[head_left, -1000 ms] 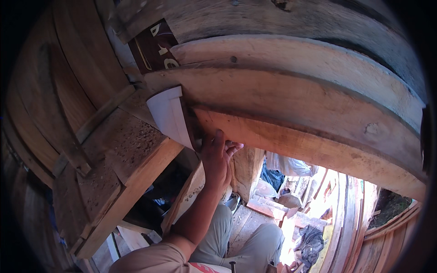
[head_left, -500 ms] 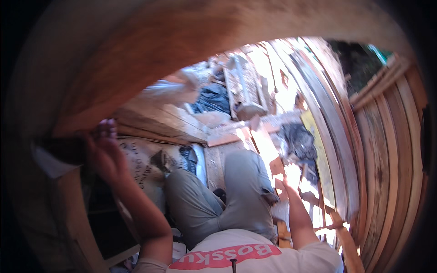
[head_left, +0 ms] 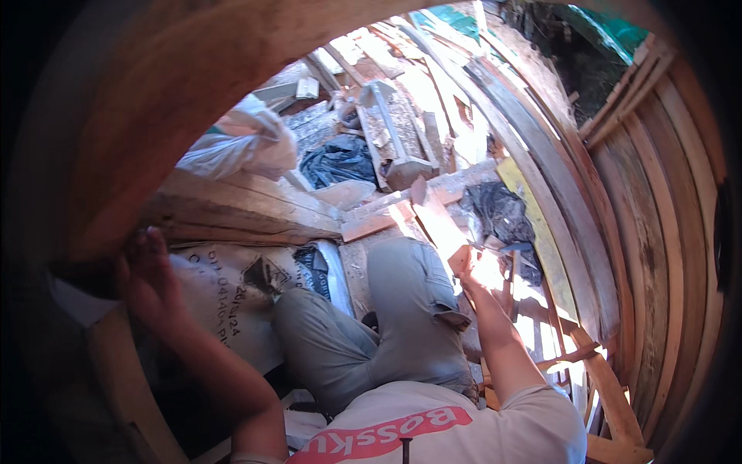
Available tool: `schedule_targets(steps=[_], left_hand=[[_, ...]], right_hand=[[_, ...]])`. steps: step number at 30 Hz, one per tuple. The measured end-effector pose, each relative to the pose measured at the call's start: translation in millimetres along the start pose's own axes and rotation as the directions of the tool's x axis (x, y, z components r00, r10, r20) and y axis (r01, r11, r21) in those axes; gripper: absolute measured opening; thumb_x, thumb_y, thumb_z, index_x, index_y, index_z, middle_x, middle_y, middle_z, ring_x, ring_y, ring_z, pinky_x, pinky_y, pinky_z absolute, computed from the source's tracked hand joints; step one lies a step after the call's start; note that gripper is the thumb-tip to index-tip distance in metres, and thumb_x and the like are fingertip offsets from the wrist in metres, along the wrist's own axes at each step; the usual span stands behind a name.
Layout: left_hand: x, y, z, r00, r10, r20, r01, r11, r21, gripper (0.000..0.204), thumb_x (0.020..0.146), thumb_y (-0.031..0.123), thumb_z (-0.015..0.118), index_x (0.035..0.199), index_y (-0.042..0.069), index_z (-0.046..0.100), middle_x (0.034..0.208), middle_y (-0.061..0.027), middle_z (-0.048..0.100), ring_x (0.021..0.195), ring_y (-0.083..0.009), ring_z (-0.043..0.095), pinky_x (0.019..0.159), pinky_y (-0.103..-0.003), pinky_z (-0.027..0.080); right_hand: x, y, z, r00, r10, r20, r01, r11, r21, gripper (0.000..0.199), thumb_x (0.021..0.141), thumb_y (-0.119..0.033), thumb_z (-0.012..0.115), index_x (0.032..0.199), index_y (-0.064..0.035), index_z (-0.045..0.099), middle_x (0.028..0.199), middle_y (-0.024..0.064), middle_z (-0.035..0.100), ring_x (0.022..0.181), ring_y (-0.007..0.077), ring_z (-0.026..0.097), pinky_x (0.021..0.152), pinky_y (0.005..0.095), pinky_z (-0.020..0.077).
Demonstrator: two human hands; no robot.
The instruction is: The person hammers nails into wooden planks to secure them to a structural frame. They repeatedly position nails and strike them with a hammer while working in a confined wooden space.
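Note:
My left hand (head_left: 148, 280) is raised in shadow at the left, fingers apart against the underside of a big curved wooden beam (head_left: 193, 85). A white sheet (head_left: 73, 303) sticks out just left of it. My right hand (head_left: 464, 261) reaches down past my knee in bright sun and meets the near end of a short wooden plank (head_left: 431, 213) lying on the floor. Glare hides whether its fingers close around the plank. My grey trousers (head_left: 402, 309) fill the middle of the view.
A printed sack (head_left: 232, 298) lies under my left leg beside a thick timber (head_left: 239, 209). Black plastic bags (head_left: 336, 162) (head_left: 498, 213), a white bag (head_left: 239, 143) and scrap boards litter the floor. Curved hull planks (head_left: 657, 232) rise at the right.
My head has turned from the planking overhead down to the floor. My left hand stays up at the beam. My right hand has stretched forward to the plank's end.

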State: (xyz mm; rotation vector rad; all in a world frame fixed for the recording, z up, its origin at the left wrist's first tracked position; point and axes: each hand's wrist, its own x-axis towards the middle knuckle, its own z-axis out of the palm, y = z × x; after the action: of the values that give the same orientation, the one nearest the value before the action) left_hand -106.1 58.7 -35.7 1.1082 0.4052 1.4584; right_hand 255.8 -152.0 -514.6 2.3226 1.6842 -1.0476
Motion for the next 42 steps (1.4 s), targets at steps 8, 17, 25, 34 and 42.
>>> schedule_targets(steps=[8,17,25,34,42], left_hand=[[-4,-5,22,0.986,0.089,-0.138,-0.079,0.994,0.082,0.025,0.090,0.026,0.056,0.107,0.008,0.055,0.089,-0.0058,0.062,0.082,-0.0167,0.057,0.080,-0.037,0.044],[-13,-9,24,0.943,0.149,-0.298,-0.113,0.984,0.136,0.021,0.090,0.025,0.056,0.107,0.013,0.056,0.095,-0.0014,0.060,0.084,-0.0165,0.058,0.079,-0.037,0.044],[-14,-6,42,0.937,0.161,-0.311,-0.138,0.986,0.097,0.018,0.090,0.023,0.056,0.105,0.013,0.055,0.093,0.0004,0.058,0.085,-0.0153,0.054,0.079,-0.036,0.042],[-12,-10,45,0.887,0.185,-0.423,-0.151,0.982,0.113,0.021,0.090,0.023,0.055,0.106,0.010,0.054,0.102,-0.0031,0.056,0.097,-0.0175,0.049,0.099,-0.042,0.028],[-11,-10,41,0.872,0.180,-0.455,-0.114,0.979,0.167,0.023,0.087,0.014,0.054,0.110,0.009,0.053,0.104,-0.0042,0.056,0.101,-0.0198,0.050,0.098,-0.041,0.031]], right_hand=[[11,2,-11,0.998,-0.062,0.027,0.065,0.990,-0.124,0.019,0.079,-0.015,0.064,0.089,0.0008,0.060,0.069,0.0069,0.056,0.067,0.0148,0.054,0.061,0.0307,0.0436],[16,2,-66,0.907,0.023,-0.420,0.218,0.828,0.516,0.018,0.080,-0.014,0.063,0.090,0.0006,0.060,0.069,0.0060,0.056,0.067,0.0134,0.053,0.062,0.0296,0.0431],[-57,2,-212,0.618,0.368,-0.695,0.700,0.144,0.700,0.029,0.086,-0.016,0.060,0.110,0.0020,0.057,0.098,0.0077,0.062,0.091,0.0151,0.056,0.080,0.0279,0.0437],[-89,-81,-235,0.806,0.151,-0.572,0.533,-0.604,0.592,0.026,0.085,-0.020,0.063,0.105,-0.0047,0.057,0.093,0.0055,0.063,0.076,0.0154,0.058,0.066,0.0257,0.0497],[-80,-180,-207,0.810,-0.228,-0.541,0.141,-0.819,0.556,0.041,0.082,-0.013,0.065,0.118,-0.0032,0.048,0.102,0.0107,0.061,0.085,0.0235,0.064,0.070,0.0334,0.0565]])
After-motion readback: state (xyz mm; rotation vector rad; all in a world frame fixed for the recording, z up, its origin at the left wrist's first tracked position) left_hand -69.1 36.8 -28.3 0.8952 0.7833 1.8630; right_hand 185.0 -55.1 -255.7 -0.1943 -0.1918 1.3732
